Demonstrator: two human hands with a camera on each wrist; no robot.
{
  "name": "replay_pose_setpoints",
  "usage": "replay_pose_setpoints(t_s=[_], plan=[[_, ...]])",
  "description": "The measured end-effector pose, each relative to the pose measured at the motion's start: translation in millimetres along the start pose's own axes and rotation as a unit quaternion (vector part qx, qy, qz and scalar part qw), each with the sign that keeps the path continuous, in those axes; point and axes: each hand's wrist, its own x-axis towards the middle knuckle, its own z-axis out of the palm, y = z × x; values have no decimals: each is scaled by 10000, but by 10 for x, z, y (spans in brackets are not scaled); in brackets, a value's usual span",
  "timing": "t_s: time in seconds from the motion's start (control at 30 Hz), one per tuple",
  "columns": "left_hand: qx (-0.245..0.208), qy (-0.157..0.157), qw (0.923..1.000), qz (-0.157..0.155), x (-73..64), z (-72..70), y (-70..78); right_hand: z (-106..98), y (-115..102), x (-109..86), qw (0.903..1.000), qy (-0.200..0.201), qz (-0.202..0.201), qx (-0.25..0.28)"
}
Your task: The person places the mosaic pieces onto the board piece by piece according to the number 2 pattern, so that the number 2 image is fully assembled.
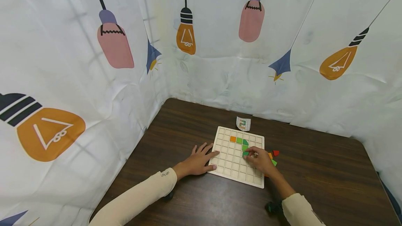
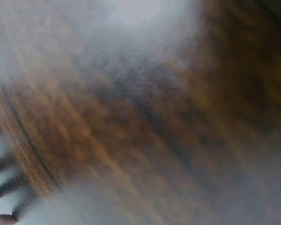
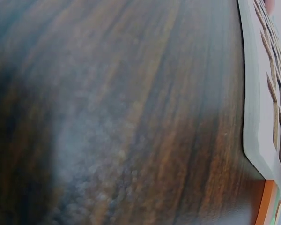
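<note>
Fingers [image 1: 252,149] curled, the right hand [image 1: 260,160] pinches a green tile [image 1: 245,153].

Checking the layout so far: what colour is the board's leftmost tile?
The leftmost tile is orange, clearest in the head view.

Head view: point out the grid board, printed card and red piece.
Grid board [image 1: 236,157], head view: bare squares near its middle.
Printed card [image 1: 243,123], head view: middle of its printed face.
Red piece [image 1: 276,152], head view: middle of its top face.
</note>
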Motion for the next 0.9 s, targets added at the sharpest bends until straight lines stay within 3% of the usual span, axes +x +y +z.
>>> replay_pose_setpoints(t_s=[0.9], plan=[[-381, 126, 9992, 25, -2, 31, -37, 19, -13, -14, 9992, 162, -101, -343]])
